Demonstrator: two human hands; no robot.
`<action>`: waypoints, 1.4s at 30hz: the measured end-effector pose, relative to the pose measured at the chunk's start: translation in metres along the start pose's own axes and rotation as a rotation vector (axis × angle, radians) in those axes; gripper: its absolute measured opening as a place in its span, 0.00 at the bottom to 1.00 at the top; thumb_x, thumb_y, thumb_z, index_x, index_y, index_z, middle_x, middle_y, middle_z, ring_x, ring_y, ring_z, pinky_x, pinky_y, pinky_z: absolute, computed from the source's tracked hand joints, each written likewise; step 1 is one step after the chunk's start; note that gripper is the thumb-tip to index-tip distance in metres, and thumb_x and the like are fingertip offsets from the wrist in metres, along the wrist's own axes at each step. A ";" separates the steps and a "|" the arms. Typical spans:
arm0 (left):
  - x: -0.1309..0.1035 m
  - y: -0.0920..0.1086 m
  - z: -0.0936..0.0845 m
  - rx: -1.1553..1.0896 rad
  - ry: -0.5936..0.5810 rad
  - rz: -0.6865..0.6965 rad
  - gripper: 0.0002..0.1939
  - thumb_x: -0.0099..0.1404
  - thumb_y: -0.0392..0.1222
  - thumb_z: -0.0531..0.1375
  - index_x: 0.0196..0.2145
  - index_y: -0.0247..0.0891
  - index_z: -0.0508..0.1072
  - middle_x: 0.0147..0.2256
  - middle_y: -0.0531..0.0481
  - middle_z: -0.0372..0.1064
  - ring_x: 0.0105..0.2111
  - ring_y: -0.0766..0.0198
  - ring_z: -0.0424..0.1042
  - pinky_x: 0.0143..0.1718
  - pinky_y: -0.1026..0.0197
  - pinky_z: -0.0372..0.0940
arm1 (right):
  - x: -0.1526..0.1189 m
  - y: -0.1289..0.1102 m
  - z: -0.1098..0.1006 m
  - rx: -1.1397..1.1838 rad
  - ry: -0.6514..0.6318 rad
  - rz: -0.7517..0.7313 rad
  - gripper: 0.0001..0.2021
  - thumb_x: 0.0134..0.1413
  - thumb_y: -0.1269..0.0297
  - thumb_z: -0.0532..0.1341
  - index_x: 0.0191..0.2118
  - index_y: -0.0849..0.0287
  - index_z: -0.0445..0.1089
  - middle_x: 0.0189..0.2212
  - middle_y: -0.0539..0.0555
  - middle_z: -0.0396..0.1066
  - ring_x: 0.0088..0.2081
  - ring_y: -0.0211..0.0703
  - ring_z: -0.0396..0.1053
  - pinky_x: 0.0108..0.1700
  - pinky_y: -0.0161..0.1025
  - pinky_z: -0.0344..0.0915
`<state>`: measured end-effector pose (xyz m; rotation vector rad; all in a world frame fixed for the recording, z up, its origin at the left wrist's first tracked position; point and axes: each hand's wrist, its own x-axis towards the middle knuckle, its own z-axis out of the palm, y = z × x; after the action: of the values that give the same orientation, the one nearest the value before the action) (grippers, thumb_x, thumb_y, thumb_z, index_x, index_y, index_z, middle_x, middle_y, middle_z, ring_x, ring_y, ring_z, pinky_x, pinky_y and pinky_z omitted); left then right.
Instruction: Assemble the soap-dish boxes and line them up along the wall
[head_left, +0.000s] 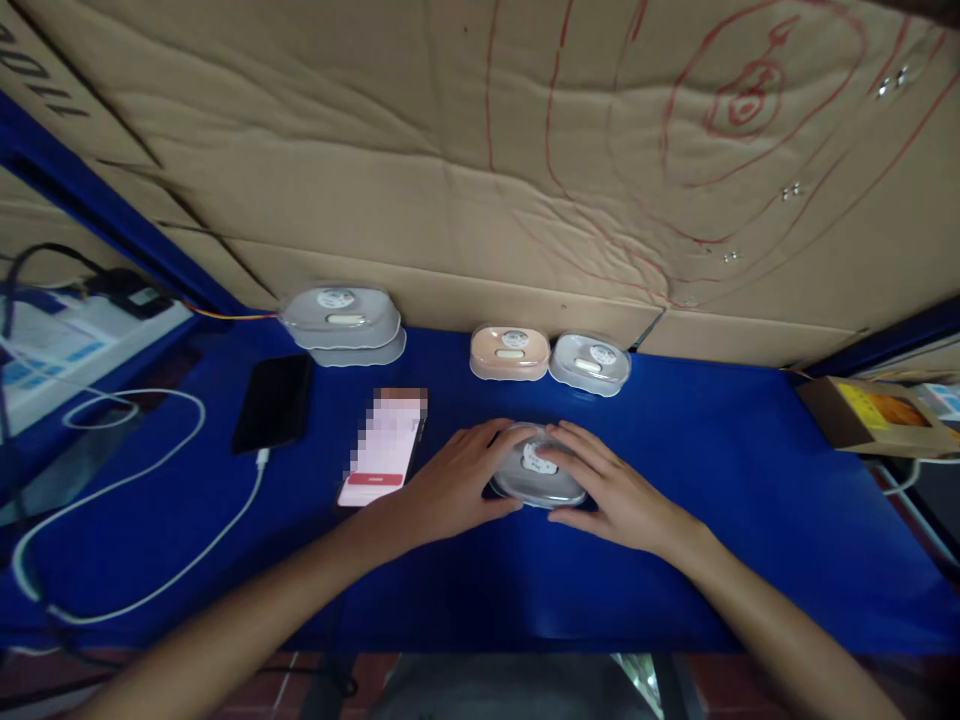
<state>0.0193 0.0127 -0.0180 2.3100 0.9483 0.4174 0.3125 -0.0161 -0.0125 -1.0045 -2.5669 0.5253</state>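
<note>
A grey oval case with a clear lid and a white round sticker (pixel 541 482) lies on the blue table in front of me. From its left side my left hand (pixel 469 475) grips it, thumb at the near edge and fingers over the top. My right hand (pixel 606 480) clasps the right side in the same way, with fingertips near the sticker. Just left of my left hand is a phone with a lit, partly pixelated screen (pixel 382 450). Parts of the case are hidden under my fingers.
Along the cardboard wall (pixel 375 150) stand a peach case (pixel 510 365), a small grey case (pixel 589 378) and stacked larger grey cases (pixel 341 330). A dark phone (pixel 271 405) has a white cable (pixel 202 420) plugged in. A brown box (pixel 874 418) sits at the right edge.
</note>
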 end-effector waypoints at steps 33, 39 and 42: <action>-0.015 -0.003 -0.008 -0.162 -0.069 -0.092 0.55 0.65 0.66 0.69 0.78 0.49 0.48 0.70 0.36 0.64 0.63 0.38 0.71 0.62 0.39 0.66 | -0.002 -0.006 0.010 -0.020 0.011 -0.138 0.27 0.67 0.41 0.66 0.60 0.55 0.73 0.66 0.65 0.69 0.71 0.63 0.62 0.69 0.63 0.66; -0.012 -0.007 0.001 -0.037 -0.073 -0.147 0.62 0.59 0.65 0.74 0.78 0.43 0.47 0.73 0.31 0.57 0.71 0.31 0.59 0.68 0.33 0.58 | -0.002 0.002 0.010 0.026 0.079 -0.122 0.19 0.68 0.51 0.68 0.55 0.57 0.74 0.60 0.65 0.72 0.68 0.60 0.66 0.66 0.56 0.72; -0.013 -0.010 0.002 0.043 -0.086 -0.191 0.47 0.59 0.58 0.75 0.70 0.42 0.64 0.72 0.32 0.59 0.70 0.30 0.59 0.68 0.32 0.57 | -0.003 0.003 0.006 0.021 0.104 -0.110 0.18 0.67 0.52 0.69 0.55 0.57 0.74 0.59 0.65 0.72 0.67 0.60 0.68 0.65 0.56 0.74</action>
<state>0.0057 0.0081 -0.0269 2.2308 1.1323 0.2189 0.3137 -0.0178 -0.0199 -0.8548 -2.5020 0.4573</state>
